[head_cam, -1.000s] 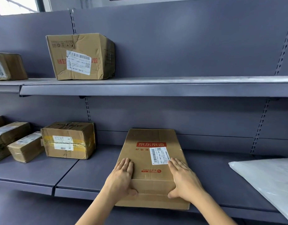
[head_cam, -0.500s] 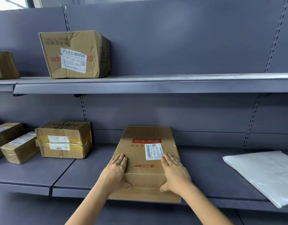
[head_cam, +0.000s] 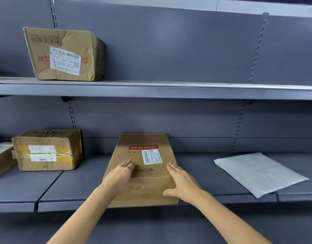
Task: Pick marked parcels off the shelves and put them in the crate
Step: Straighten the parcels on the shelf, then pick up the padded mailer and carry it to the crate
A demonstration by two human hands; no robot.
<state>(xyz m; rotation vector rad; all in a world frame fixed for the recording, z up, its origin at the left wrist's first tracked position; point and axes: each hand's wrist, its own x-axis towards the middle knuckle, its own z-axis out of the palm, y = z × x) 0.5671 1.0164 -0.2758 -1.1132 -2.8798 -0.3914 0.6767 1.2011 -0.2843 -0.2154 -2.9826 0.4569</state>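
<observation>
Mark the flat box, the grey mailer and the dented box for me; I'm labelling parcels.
flat box (head_cam: 134, 156), head view, top face left of label
grey mailer (head_cam: 259, 173), head view, middle
dented box (head_cam: 46, 67), head view, front face

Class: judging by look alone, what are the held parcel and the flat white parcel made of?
Held parcel: brown matte cardboard, it seems; creased flaps, printed logo, paper label. Flat white parcel: probably a thin plastic mailer; faint sheen, wrinkles, limp edge.
</observation>
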